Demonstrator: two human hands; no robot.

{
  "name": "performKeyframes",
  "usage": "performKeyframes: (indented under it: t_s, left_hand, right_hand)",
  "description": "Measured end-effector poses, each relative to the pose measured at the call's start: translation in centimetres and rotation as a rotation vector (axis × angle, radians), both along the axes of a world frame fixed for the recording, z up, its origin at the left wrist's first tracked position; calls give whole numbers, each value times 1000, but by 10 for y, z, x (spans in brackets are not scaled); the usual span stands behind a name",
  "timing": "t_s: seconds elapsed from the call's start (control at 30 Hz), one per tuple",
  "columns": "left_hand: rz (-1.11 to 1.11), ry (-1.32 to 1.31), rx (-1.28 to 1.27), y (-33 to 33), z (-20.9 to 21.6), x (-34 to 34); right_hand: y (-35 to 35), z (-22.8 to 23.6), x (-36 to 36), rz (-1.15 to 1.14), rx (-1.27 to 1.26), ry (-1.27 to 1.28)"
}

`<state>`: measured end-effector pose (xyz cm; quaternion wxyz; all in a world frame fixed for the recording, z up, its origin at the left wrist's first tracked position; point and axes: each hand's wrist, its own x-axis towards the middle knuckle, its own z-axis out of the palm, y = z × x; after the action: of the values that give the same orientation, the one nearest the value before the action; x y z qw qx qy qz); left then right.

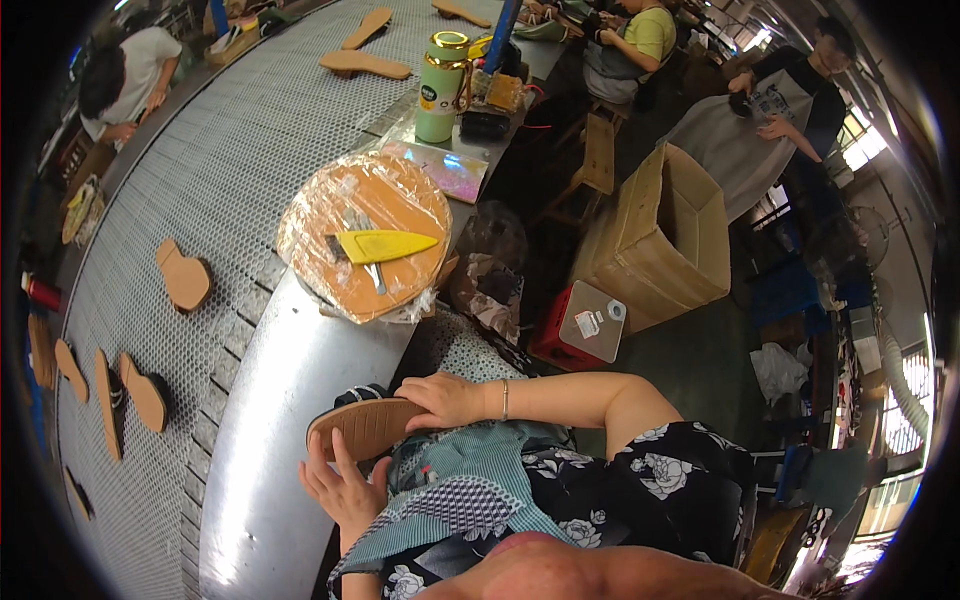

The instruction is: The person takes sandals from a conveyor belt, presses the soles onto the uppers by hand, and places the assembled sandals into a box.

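A sandal (365, 424) with a brown ridged sole and dark straps with a light trim lies over my lap, its sole turned toward me. My right hand (445, 399) is closed on one end of it, the fingers along the upper edge of the sole. Near the other end is my left hand (345, 492), its fingers stretched and spread, with fingertips against the sole. Beyond them, a round brown pad (390, 190) wrapped in clear plastic bears a yellow-handled blade (388, 246) and thin metal tools.
A mesh conveyor (235, 180) carrying several brown soles (183, 275) runs along the left, edged by a metal guard (290, 420). A green flask (440, 88) stands beyond the pad. At right are a red crate (560, 335) and an open carton (640, 240). Several people work farther off.
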<state>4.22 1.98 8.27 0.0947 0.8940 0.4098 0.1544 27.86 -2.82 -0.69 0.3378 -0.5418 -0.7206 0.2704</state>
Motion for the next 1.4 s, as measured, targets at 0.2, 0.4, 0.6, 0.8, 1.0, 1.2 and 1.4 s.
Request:
performKeyframes:
  t_s: [0.2,0.4,0.6,0.8,1.0,1.2,1.4]
  left_hand:
    - [99,-65,-122,14,-25,1]
    - [213,5,-175,18,-26,6]
    - [162,-44,-187,23,-47,-6]
    - [222,-185,-182,18,-64,-7]
    - [338,-239,-211,8,-50,7]
    - [230,-181,-78,-6,-45,-8]
    - [267,-56,-107,-2,-44,4]
  right_hand:
    - [12,-6,5,78,-56,-40]
    - [26,-6,-16,-57,-257,-15]
    - [29,-19,-17,-86,-134,-96]
    - [34,-31,-22,-121,6,-109]
    - [34,-27,-17,-111,42,-22]
    - [19,-5,-17,-78,10,25]
    - [20,-4,-22,-141,-213,36]
